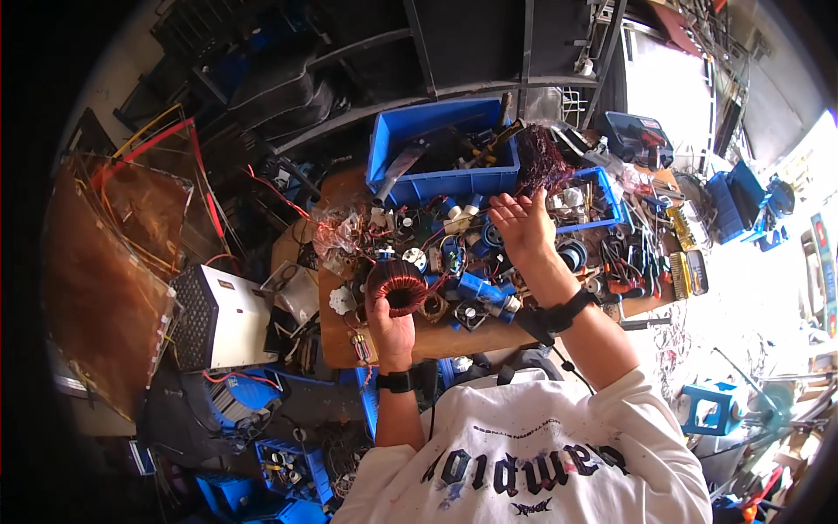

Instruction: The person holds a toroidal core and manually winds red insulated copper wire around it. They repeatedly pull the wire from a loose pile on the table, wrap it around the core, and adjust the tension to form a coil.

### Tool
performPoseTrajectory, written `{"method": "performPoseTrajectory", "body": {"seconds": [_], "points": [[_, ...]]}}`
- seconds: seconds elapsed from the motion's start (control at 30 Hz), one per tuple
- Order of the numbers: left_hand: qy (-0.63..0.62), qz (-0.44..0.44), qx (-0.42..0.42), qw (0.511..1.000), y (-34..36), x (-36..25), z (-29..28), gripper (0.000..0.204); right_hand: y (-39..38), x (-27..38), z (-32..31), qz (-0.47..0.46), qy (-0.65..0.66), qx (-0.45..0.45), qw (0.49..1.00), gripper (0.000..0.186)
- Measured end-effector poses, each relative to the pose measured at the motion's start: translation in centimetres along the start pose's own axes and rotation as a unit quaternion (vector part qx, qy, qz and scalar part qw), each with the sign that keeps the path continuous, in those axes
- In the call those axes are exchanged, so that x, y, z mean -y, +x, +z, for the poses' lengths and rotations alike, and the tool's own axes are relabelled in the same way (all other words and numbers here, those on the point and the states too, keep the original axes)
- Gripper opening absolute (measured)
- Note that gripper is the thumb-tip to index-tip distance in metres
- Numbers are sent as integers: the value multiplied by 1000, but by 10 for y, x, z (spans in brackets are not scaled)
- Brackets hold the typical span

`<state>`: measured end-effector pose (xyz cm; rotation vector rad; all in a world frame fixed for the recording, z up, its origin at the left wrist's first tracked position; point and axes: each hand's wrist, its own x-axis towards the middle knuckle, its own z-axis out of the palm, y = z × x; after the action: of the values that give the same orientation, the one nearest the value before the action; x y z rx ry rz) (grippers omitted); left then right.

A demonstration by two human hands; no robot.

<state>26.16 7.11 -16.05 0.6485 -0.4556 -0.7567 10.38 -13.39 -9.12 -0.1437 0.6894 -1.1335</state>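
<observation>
My left hand (390, 332) grips a ring-shaped coil (388, 276) wound with dark copper wire, raised over the front left of the wooden bench. Its thumb lies against the near side of the ring; the other fingers are mostly hidden. My right hand (526, 230) is held up over the bench with the palm showing, fingers stretched out and nothing in it. Beyond that hand lies a tangled bundle of dark red wire (543, 162). Under and between my hands, blue cylindrical parts (478, 292) and a small black fan (470, 315) lie among loose components.
A large blue bin (449, 185) of tools stands at the back, with a shallow blue tray (621, 205) to its right. Several pliers and screwdrivers (642, 262) crowd the bench's right end. A white metal box (231, 316) stands left of the wooden bench (342, 345).
</observation>
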Motion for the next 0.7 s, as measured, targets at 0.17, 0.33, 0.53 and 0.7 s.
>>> {"method": "performPoseTrajectory", "body": {"seconds": [0.17, 0.33, 0.53, 0.7], "points": [[33, 15, 8, 999, 0, 8, 7, 56, -3, -9, 9, -14, 32, -21, 999, 54], [25, 11, 11, 1000, -4, 9, 19, 51, 2, -8, 6, -11, 44, -6, 999, 55], [21, -3, 6, 1000, -9, 6, 22, 50, 15, 0, 3, -3, 72, -17, 997, 54], [1, -14, 11, 1000, -13, 7, 21, 51, 10, 13, 10, 9, 74, -55, 996, 55]]}}
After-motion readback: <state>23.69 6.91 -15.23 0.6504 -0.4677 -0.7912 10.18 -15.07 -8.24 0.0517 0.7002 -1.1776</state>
